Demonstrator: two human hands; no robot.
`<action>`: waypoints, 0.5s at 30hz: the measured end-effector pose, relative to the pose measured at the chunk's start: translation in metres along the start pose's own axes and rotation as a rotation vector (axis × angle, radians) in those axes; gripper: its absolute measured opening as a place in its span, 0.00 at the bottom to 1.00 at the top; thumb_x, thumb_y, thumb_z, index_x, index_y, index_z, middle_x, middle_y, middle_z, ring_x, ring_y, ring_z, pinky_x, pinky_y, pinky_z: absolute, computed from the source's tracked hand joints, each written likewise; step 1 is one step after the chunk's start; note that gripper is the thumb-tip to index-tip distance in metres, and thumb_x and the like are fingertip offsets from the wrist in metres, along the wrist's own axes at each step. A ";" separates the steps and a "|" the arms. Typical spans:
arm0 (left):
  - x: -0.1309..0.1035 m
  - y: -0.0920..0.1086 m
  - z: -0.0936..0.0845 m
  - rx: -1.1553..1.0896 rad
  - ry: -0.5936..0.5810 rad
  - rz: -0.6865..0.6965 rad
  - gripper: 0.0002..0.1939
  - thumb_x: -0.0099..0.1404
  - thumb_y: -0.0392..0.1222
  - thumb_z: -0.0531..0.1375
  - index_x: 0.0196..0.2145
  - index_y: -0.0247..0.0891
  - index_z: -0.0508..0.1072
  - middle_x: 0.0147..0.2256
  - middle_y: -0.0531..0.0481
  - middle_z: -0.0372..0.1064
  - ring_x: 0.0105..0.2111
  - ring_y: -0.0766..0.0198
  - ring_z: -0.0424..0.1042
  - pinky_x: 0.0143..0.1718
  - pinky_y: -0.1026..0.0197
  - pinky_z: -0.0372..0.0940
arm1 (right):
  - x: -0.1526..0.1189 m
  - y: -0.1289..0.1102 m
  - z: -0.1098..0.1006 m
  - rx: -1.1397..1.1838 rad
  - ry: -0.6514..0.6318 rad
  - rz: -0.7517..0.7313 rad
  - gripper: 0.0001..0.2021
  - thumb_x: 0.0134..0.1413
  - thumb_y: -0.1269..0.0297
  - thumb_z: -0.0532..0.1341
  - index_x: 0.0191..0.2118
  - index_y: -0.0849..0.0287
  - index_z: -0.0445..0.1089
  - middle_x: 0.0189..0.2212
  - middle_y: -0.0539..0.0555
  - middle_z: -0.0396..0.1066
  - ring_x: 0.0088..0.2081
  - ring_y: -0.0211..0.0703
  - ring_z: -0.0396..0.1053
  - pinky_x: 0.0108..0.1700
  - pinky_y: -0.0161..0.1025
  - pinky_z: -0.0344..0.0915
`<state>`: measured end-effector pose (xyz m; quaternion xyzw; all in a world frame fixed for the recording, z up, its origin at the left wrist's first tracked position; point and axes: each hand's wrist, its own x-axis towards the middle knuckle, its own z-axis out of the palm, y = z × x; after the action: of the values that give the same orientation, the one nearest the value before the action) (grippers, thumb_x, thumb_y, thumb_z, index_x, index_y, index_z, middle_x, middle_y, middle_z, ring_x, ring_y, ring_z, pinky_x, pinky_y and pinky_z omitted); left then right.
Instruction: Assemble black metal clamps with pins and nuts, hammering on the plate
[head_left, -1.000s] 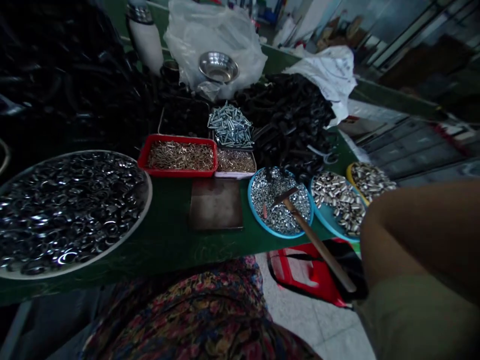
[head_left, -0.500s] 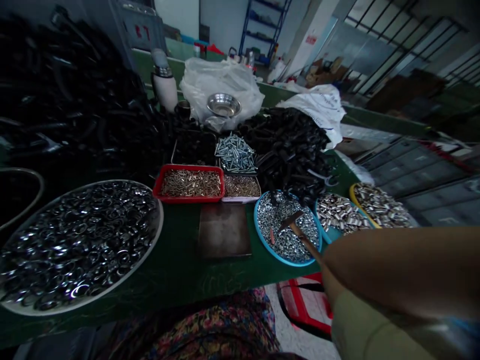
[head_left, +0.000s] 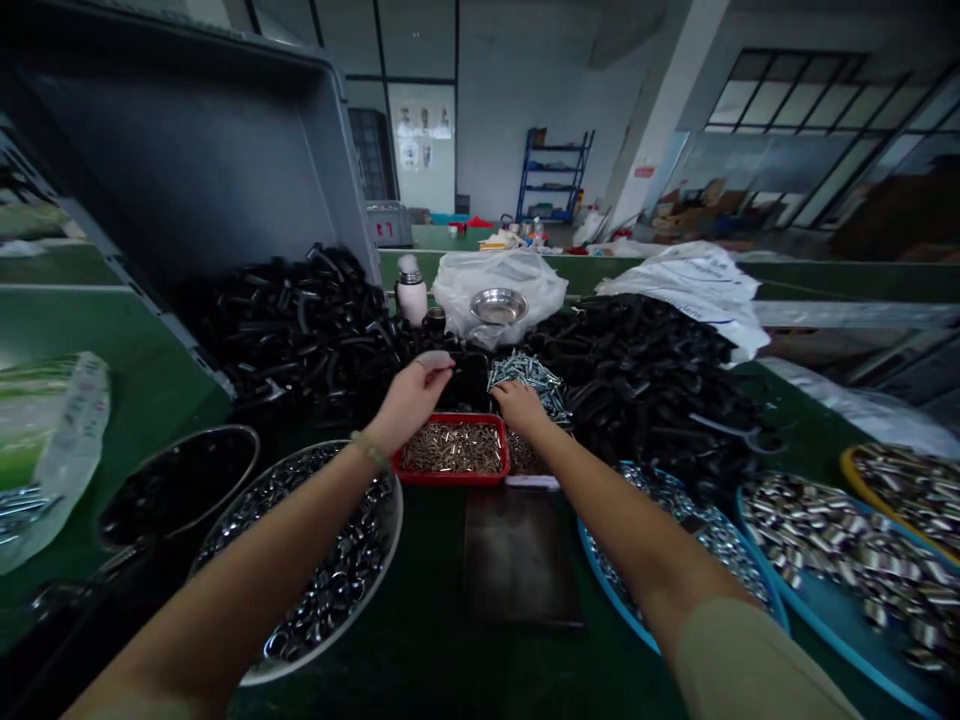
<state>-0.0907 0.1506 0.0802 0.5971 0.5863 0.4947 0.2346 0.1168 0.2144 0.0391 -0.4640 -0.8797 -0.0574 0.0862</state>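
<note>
My left hand [head_left: 417, 392] is raised over the black tray [head_left: 471, 380], its thumb and fingertips pinched together. Whatever is between them is too small to make out. Close by, my right hand [head_left: 519, 406] reaches to the left edge of the pile of silver screws [head_left: 536, 378]. Its fingers are curled together at the screws, and their tips are partly hidden. Just below my hands lies a red tray [head_left: 453, 480] of small brass-coloured pins. Beside it, partly behind my right wrist, is a pale tray [head_left: 532, 482] of tiny metal pieces.
A dark metal plate [head_left: 517, 560] lies in front. Left stands a white basin [head_left: 394, 530] of shiny rings; right are blue basins [head_left: 776, 605] of small metal parts. Black parts [head_left: 645, 370] are heaped behind, beside a tipped grey crate [head_left: 315, 150], a steel bowl [head_left: 499, 306] and a flask [head_left: 411, 292].
My left hand has come into view over the black tray. My right arm has moved from the lower right to the screws. The view has tilted up and levelled.
</note>
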 end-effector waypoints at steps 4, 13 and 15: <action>0.024 -0.028 0.033 0.480 -0.191 -0.083 0.11 0.62 0.34 0.59 0.43 0.35 0.72 0.45 0.41 0.69 0.47 0.56 0.70 0.52 0.53 0.63 | 0.002 0.002 0.004 -0.066 -0.003 0.033 0.15 0.63 0.71 0.48 0.46 0.60 0.70 0.47 0.63 0.70 0.50 0.50 0.64 0.50 0.46 0.56; 0.047 -0.050 0.050 0.502 -0.159 -0.206 0.10 0.55 0.30 0.60 0.37 0.36 0.72 0.43 0.40 0.67 0.47 0.49 0.69 0.53 0.49 0.59 | 0.020 0.012 0.001 -0.103 -0.036 -0.021 0.15 0.64 0.70 0.47 0.48 0.59 0.69 0.50 0.63 0.68 0.52 0.51 0.61 0.50 0.48 0.54; 0.044 -0.048 0.045 0.422 -0.110 -0.193 0.12 0.53 0.30 0.60 0.37 0.36 0.72 0.42 0.42 0.67 0.47 0.52 0.68 0.54 0.51 0.59 | 0.021 0.013 0.000 -0.104 -0.033 -0.045 0.15 0.63 0.70 0.48 0.48 0.59 0.69 0.49 0.62 0.68 0.52 0.51 0.61 0.50 0.48 0.53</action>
<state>-0.0820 0.2149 0.0344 0.5999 0.7175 0.3034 0.1824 0.1156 0.2390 0.0438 -0.4491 -0.8870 -0.0975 0.0460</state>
